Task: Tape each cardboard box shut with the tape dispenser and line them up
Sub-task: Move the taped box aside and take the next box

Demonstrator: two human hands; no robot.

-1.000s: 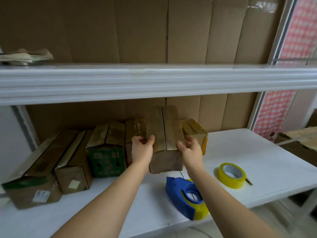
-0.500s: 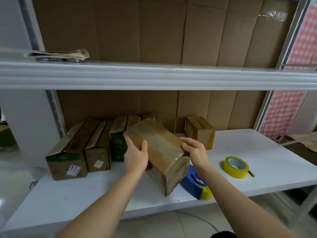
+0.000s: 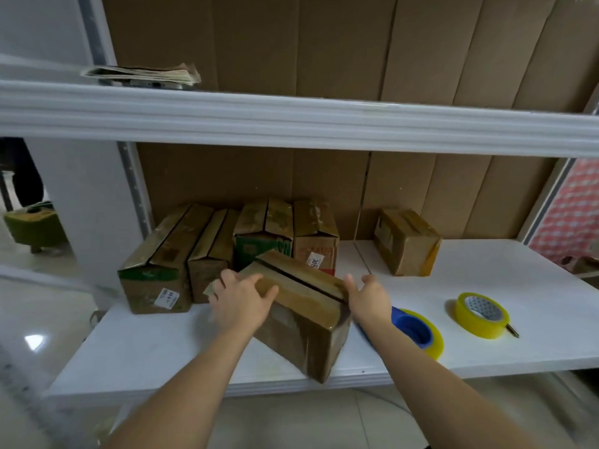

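box: cardboard box (image 3: 301,306) on the white shelf (image 3: 486,335), skewed, ahead of the box row (image 3: 227,251)
left hand (image 3: 241,301): grip curled over its left top edge
right hand (image 3: 369,298): grip loosely spread, fingers at its right end
dispenser: blue tape dispenser (image 3: 413,330) just right of the box

A white shelf unit (image 3: 486,332) fills the view, with a second white shelf board (image 3: 291,121) above. Brown cardboard panels (image 3: 324,43) cover the wall behind both levels. A pile of papers (image 3: 142,74) lies on the upper board at the left. The glossy tile floor (image 3: 39,335) reflects light at the near left. A red checked cloth (image 3: 573,209) hangs at the far right.
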